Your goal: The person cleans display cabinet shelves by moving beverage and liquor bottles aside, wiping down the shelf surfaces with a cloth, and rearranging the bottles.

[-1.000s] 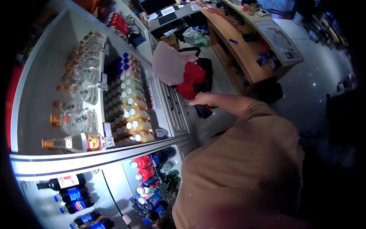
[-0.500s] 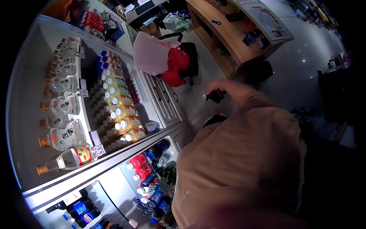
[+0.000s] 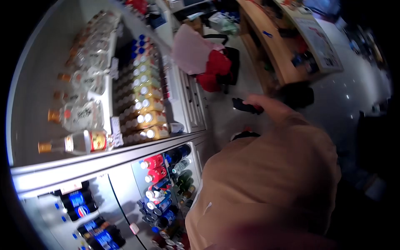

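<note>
A dark thing [image 3: 243, 105] with some red on it shows low over the floor, just beside the right hand [image 3: 257, 100]. The picture is blurred there, so I cannot tell whether the fingers are clamped on it, or if it is only a shoe behind them. The fingers seem close together. The left hand is not in view.

As I judge it, no handling of the goods is under way: the right hand is well apart from the shelves and I see no bottle in it. The clear bottles [image 3: 83, 116] and the juice bottles [image 3: 156, 117] stand in rows, so the upper shelf looks already arranged. Below are cola bottles [image 3: 83, 210] and red bottles [image 3: 153, 161], also placed. I see no gap that clearly needs filling.

Farther out are the drawers [image 3: 193, 98], the chair [image 3: 189, 48] with a red cloth [image 3: 218, 62], and the desk [image 3: 276, 48].
</note>
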{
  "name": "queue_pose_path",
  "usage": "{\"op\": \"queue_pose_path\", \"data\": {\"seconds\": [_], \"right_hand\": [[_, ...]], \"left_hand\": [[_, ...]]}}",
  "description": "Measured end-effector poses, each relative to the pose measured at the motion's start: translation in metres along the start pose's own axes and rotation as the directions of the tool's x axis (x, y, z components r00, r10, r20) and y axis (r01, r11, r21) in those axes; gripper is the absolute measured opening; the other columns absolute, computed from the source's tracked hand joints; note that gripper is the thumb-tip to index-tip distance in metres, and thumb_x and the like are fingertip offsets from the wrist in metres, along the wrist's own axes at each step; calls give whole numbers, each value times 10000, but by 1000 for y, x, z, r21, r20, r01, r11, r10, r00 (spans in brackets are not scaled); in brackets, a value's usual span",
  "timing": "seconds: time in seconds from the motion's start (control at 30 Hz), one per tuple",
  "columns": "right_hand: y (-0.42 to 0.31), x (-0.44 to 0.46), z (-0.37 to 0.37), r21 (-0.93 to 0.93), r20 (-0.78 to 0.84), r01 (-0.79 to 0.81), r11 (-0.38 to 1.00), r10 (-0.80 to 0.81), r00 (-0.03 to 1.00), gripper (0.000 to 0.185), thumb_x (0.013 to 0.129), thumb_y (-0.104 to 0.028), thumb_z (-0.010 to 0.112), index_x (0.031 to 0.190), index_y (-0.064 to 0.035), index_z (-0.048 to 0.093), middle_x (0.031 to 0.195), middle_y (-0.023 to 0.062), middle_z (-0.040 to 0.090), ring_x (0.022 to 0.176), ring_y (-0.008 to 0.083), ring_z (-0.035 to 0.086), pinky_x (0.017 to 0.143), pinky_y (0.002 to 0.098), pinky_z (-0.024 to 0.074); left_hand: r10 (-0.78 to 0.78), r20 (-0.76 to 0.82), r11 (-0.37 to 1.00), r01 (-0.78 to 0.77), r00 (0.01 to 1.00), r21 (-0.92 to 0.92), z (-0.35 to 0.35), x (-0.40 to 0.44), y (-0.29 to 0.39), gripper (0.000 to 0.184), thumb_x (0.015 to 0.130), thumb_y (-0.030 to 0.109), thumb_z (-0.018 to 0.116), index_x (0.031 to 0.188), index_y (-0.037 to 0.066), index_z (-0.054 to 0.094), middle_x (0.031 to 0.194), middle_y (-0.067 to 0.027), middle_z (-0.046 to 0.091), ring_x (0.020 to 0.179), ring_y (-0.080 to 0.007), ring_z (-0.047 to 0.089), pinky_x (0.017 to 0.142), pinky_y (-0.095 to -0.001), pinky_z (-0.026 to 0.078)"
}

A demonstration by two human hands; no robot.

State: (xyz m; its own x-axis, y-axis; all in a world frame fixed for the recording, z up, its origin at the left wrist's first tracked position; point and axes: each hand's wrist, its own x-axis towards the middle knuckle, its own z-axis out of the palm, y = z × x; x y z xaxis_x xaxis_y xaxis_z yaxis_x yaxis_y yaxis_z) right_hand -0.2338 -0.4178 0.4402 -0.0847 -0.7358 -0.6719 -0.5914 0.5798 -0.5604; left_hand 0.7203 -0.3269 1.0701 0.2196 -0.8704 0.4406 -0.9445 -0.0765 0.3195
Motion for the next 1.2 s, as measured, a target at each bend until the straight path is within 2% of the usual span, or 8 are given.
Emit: {"op": "queue_pose_path", "data": {"seconds": [0.1, 0.23, 0.43, 0.57, 0.77, 0.83, 0.97, 1.2], "right_hand": [[-14, 2, -9, 797, 362, -259, 545, -88, 928, 435, 885, -419, 571, 1025, -10, 619, 954, 130, 657, 803, 241, 656, 693, 364, 530], [4, 50, -12, 589, 318, -152, 794, -54, 947, 384, 930, -313, 518, 1000, 55, 602, 898, 158, 651, 754, 267, 649, 676, 420, 536], [-50, 27, -19, 560, 372, -200, 804, -28, 928, 437, 930, -377, 501, 1037, 44, 554, 894, 147, 626, 736, 289, 640, 634, 428, 539], [-81, 3, -10, 569, 356, -241, 786, 28, 934, 465, 952, -384, 435, 1075, 57, 521, 872, 192, 633, 672, 353, 647, 565, 486, 546], [-75, 20, -3, 474, 373, -183, 861, -8, 928, 479, 962, -392, 393, 1086, 55, 514, 863, 197, 641, 640, 357, 648, 513, 490, 536], [-79, 4, -4, 483, 329, -148, 863, -22, 944, 478, 948, -403, 432, 1087, 44, 526, 870, 177, 643, 667, 334, 652, 557, 470, 540], [-48, -8, -2, 506, 229, -68, 860, -58, 972, 455, 938, -394, 465, 1060, 35, 558, 874, 156, 638, 731, 302, 648, 620, 430, 526], [-45, -78, -24, 534, 214, -164, 829, 55, 975, 457, 924, -385, 507, 1006, 59, 584, 908, 97, 620, 793, 191, 557, 706, 369, 445]], "left_hand": [[-205, -42, 961, 209, 978, 178, 12, -38, 89, 495, 906, 247, 558, 1346, 87, 400, 932, -79, 602, 768, -140, 550, 701, -266, 454], [-395, -53, 897, 398, 917, 192, 12, -40, 108, 549, 859, 314, 619, 1343, 149, 421, 906, -88, 595, 778, -168, 566, 692, -277, 468], [-151, -255, 931, 224, 955, 287, 22, -45, 129, 629, 766, 492, 650, 1261, 124, 525, 1156, -163, 580, 1048, -286, 561, 920, -384, 409], [433, -408, 690, -5, 804, 723, 52, -36, 181, 294, 825, 281, 650, 1052, 95, 638, 1076, -111, 623, 963, -279, 587, 846, -380, 466], [276, -411, 754, 69, 869, 653, 105, 39, 198, 319, 836, 212, 593, 1151, 164, 573, 1190, -144, 530, 1109, -344, 497, 945, -403, 416], [-60, -432, 724, 337, 900, 602, 113, 73, 184, 374, 842, 301, 581, 1204, 214, 552, 1250, -139, 489, 1170, -330, 455, 983, -395, 403], [-501, -402, 704, 631, 767, 327, 123, 117, 174, 569, 766, 580, 590, 1208, 222, 574, 1292, -142, 470, 1204, -345, 446, 1012, -389, 378], [-683, -421, 508, 802, 597, 315, 148, 146, 196, 717, 690, 647, 648, 1219, 167, 581, 1312, -98, 484, 1246, -307, 396, 1001, -452, 355]]}}
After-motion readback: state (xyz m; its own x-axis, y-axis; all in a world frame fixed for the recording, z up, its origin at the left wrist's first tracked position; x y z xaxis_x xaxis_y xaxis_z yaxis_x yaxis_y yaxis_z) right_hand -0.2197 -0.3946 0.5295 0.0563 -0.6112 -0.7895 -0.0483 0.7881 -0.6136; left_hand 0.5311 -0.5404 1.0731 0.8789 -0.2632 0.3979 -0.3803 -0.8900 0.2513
